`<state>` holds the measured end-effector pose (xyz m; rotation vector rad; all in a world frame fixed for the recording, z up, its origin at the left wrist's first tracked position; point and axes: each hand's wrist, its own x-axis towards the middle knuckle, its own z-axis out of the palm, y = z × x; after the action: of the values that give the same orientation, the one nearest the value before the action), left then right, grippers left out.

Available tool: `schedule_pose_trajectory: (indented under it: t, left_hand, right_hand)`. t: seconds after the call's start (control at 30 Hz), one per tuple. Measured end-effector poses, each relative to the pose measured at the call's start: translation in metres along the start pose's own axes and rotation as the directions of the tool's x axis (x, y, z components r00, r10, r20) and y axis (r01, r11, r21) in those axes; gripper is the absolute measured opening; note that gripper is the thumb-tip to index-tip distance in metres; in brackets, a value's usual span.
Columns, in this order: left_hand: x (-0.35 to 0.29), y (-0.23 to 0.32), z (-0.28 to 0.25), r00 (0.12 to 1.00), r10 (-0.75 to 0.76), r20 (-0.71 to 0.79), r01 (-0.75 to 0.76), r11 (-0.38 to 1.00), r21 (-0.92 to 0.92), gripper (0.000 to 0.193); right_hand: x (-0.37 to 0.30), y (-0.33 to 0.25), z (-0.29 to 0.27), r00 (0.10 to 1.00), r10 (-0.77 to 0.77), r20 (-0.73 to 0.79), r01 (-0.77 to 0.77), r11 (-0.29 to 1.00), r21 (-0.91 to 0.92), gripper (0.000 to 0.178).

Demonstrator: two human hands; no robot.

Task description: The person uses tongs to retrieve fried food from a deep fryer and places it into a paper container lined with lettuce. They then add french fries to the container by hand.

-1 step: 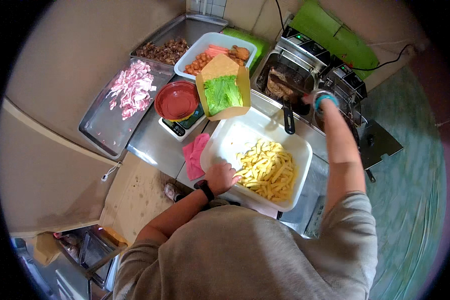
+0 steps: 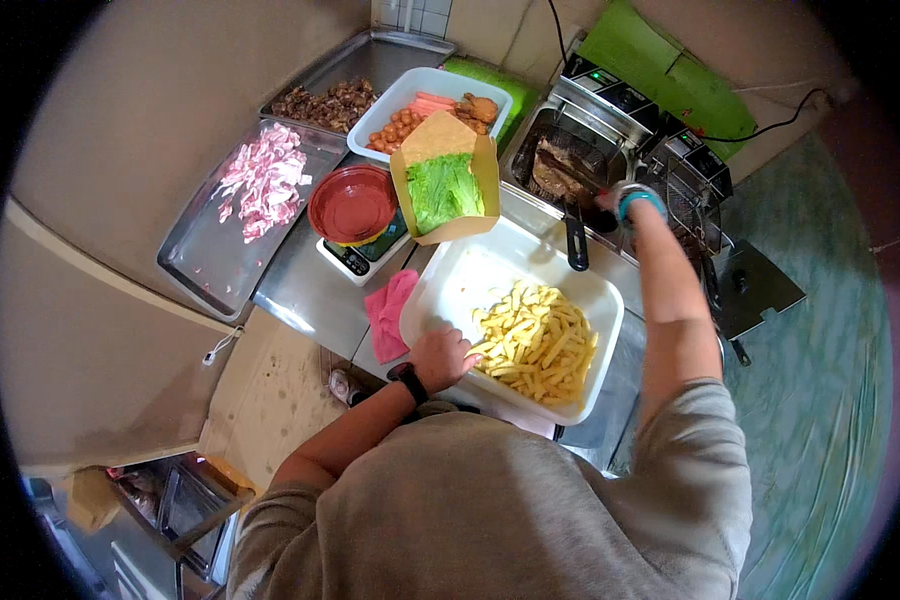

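Observation:
My left hand (image 2: 442,357) rests with curled fingers on the near rim of a white plastic tub (image 2: 450,275). Cut potato fries (image 2: 535,340) fill the tub's right part, just beside those fingers. Stretched out to the far right, my right hand (image 2: 615,203) is over the front edge of a deep fryer (image 2: 595,125). Its fingers look closed; whatever they hold is dark and too indistinct to name. Close to them, browned meat (image 2: 560,170) lies in the fryer basket, whose black handle (image 2: 577,243) overhangs the tub.
A cardboard box with lettuce (image 2: 445,190) stands at the tub's far edge. Left of it, a red bowl (image 2: 352,205) sits on a scale (image 2: 355,262). Trays hold raw sliced meat (image 2: 265,180) and browned pieces (image 2: 325,105). A pink cloth (image 2: 390,315) lies beside the tub.
My right hand has shifted slightly left and down along the fryer edge. The meat in the basket lies a little differently. My left hand stays on the tub.

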<state>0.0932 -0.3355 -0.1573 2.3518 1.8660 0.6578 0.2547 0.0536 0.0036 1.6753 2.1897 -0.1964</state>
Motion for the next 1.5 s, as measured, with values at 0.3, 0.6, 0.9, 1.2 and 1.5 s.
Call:
schedule_pose_trajectory:
  t: [0.3, 0.6, 0.9, 1.2, 1.5]
  left_hand:
    - [0.0, 0.005, -0.005, 0.999, -0.032, -0.031, 0.031, 0.999, -0.033, 0.029]
    - [0.0, 0.003, -0.001, 0.998, -0.03, -0.062, 0.027, 0.999, -0.047, 0.029]
    - [0.001, 0.007, -0.017, 0.998, -0.064, -0.027, 0.061, 0.993, -0.1, 0.028]
    - [0.003, 0.005, -0.011, 0.999, -0.043, -0.025, 0.041, 0.997, -0.068, 0.028]
    - [0.001, 0.009, -0.015, 0.993, -0.114, -0.006, 0.113, 0.989, -0.094, 0.028]
  right_hand:
    - [-0.023, 0.02, -0.03, 0.962, -0.272, -0.011, 0.252, 0.905, -0.344, 0.041]
    - [-0.055, 0.039, -0.075, 0.982, -0.151, 0.111, 0.187, 0.827, -0.531, 0.045]
    - [-0.016, 0.042, -0.045, 0.986, -0.077, -0.147, 0.023, 0.941, -0.339, 0.041]
    - [0.002, 0.03, 0.016, 0.99, -0.107, -0.094, 0.085, 0.973, -0.213, 0.043]
    - [-0.073, 0.042, -0.078, 0.973, -0.232, -0.01, 0.216, 0.918, -0.332, 0.054]
